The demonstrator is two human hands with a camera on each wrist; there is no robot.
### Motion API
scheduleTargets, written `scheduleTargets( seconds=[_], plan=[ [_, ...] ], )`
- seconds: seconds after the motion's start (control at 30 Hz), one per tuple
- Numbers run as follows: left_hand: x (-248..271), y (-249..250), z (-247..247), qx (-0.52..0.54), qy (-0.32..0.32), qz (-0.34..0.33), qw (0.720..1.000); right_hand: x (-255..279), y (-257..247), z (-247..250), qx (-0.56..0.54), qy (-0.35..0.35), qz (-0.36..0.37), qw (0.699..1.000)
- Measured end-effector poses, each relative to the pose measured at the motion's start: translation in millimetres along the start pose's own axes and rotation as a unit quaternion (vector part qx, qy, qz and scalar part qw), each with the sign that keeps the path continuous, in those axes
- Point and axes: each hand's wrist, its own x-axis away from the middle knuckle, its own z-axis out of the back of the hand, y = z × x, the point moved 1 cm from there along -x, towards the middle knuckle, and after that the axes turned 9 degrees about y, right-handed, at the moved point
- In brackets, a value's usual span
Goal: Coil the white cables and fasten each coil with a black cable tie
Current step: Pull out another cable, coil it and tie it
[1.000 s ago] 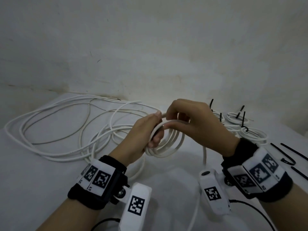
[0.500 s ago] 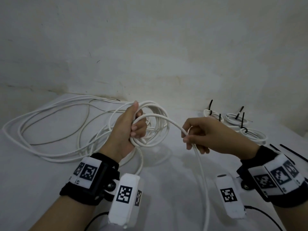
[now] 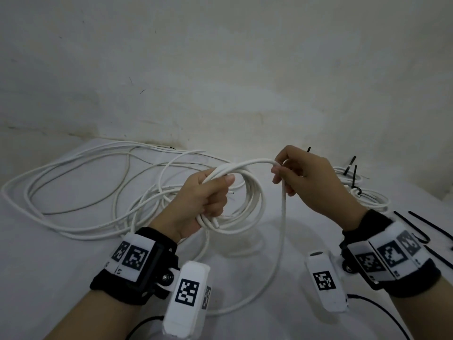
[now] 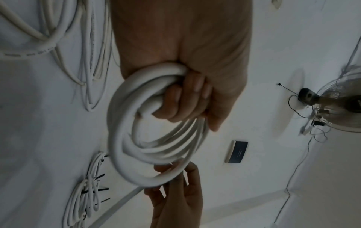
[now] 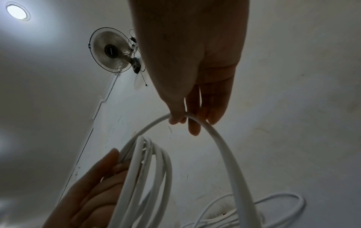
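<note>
Our left hand (image 3: 206, 200) grips the coil (image 3: 247, 209) above the table (image 3: 49, 266), fingers curled round its turns. Our right hand (image 3: 306, 182) pinches the loose cable (image 3: 283, 217); we should lay each loop the same size, without twisting.

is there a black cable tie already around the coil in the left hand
No, the coil gripped by the left hand shows only bare white loops in the head view; the loose black ties lie on the table.
</note>
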Motion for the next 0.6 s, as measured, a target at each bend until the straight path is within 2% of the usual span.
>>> scheduleTargets(
  seconds=[0.13,0.2,0.27,0.33,0.5,0.6],
  plan=[
    [-3,4,6,0.068,0.054,0.011,0.996,5,1,-9,0.001,0.004,0.023,1.0],
    [-3,4,7,0.072,0.062,0.01,0.995,8,2,-18,-0.077,-0.002,-0.031,0.997],
    [-3,2,5,0.079,0.065,0.012,0.995,12,-1,-30,-0.181,-0.015,-0.106,0.978],
    [-3,-1,2,0.089,0.068,0.011,0.994,16,-4,-40,-0.24,-0.031,-0.132,0.961],
    [-1,-3,-1,0.135,0.075,0.018,0.988,19,-8,-52,-0.191,-0.06,-0.065,0.978],
    [0,-5,-4,0.138,0.066,0.017,0.988,20,-7,-58,-0.216,-0.054,-0.051,0.974]
  ],
)
